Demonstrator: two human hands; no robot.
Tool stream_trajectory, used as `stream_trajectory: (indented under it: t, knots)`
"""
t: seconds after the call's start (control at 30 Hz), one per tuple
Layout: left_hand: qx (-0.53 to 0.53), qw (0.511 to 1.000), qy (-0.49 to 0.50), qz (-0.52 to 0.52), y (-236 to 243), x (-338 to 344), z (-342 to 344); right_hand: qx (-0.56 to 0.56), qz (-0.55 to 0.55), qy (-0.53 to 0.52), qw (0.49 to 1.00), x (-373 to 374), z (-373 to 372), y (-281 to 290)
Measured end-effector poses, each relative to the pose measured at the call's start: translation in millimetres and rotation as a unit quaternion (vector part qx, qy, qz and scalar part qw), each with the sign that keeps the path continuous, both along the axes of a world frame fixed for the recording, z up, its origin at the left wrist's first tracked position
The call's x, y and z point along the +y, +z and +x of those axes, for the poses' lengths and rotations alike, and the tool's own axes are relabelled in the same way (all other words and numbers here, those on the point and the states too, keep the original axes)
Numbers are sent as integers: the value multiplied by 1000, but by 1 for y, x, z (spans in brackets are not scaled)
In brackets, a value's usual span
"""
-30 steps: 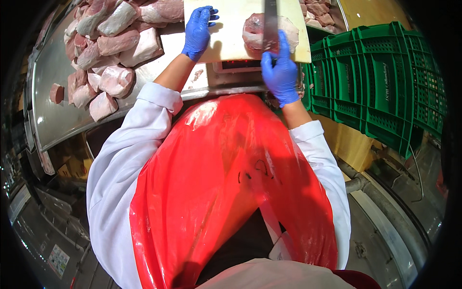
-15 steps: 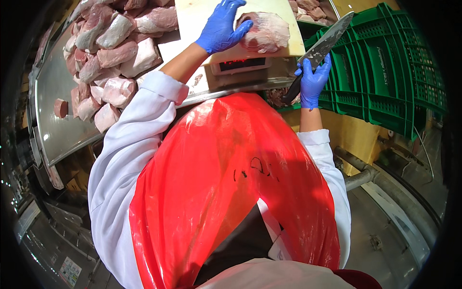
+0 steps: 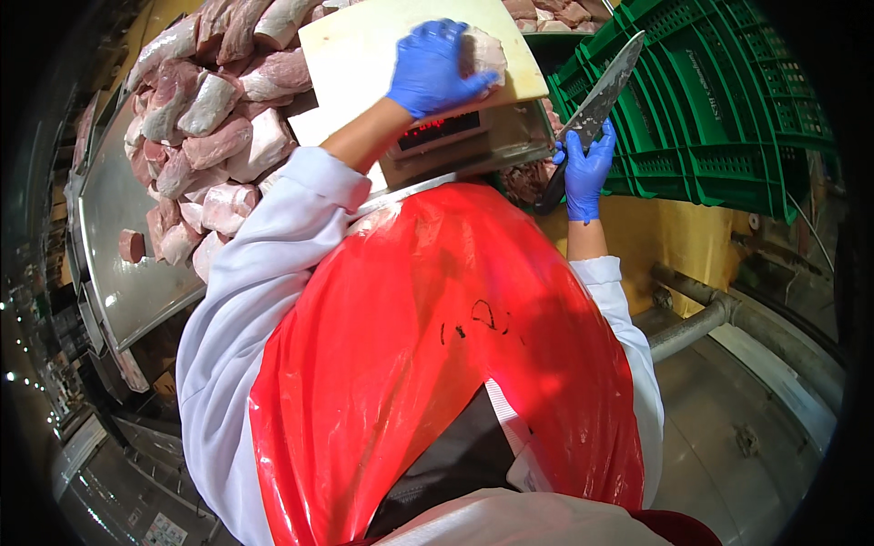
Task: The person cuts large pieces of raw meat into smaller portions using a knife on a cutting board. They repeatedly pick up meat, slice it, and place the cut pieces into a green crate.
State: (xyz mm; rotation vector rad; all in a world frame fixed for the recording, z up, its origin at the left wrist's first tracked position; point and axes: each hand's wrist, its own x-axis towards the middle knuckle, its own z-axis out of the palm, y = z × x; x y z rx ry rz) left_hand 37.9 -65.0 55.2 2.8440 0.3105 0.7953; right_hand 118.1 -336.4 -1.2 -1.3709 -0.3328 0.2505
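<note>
My left hand [image 3: 431, 75], in a blue glove, lies over a pale pink piece of meat [image 3: 488, 56] with its fingers curled round the far side and the thumb along the near side. Part of the meat is hidden under the hand. It rests on a white cutting board [image 3: 346, 65], which sits above a scale with a lit red display [image 3: 439, 133]. Off to the right, my blue-gloved right hand [image 3: 585, 175] grips the black handle of a large knife [image 3: 604, 89]. The blade points up and away, apart from the meat and smeared with pale residue.
A heap of meat pieces [image 3: 214, 136] covers much of the metal table [image 3: 114, 232] on the left, with one small chunk [image 3: 131, 246] apart. Green plastic crates [image 3: 710, 100] stand at the right. More meat [image 3: 526, 180] lies below the board's right side. A metal pipe [image 3: 692, 329] runs lower right.
My left hand has moved from the meat's left edge to over it, covering more of it. The board has turned slightly in view. My right hand still holds the knife.
</note>
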Motion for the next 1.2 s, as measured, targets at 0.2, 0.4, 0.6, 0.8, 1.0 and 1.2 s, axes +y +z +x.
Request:
stream_trajectory:
  t: [0.2,0.4,0.6,0.8,1.0,1.2]
  knots:
    - [208,966,-120,94,21,26,31,-6,22,28,999,18,2,9]
    - [194,911,-337,136,58,80,11,-34,-16,78,996,12,-3,-6]
    - [-86,983,-63,-152,-36,129,-79,-287,-164,137,934,36,-9,9]
    - [-168,982,-16,-90,-45,34,-61,-310,-232,173,905,78,4,39]
    - [-170,971,42,-164,-63,12,-47,-380,-256,212,863,105,-2,44]
    - [-194,958,67,-201,-66,3,-50,-510,-339,200,765,106,-6,27]
